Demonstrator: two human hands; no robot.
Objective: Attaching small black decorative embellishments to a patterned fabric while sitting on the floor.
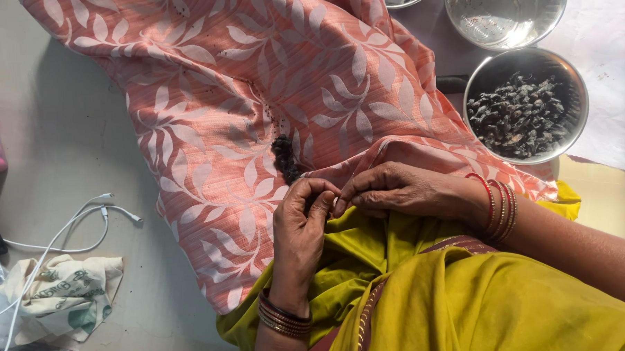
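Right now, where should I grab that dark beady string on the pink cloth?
Pinch the dark beaded string at its free upper end, coming from above. Its lower end is already between the left hand and right hand; the upper end lies bare on the pink leaf-patterned cloth.

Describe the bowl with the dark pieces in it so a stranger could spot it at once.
Start at the pink leaf-patterned cloth spread across the middle, then look past its right edge. Two round steel bowls sit there, one above the other. The lower bowl is heaped with small black pieces; the upper bowl holds none.

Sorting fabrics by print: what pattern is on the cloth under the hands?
The cloth is salmon pink with a white leaf-sprig print, seen in the head view.
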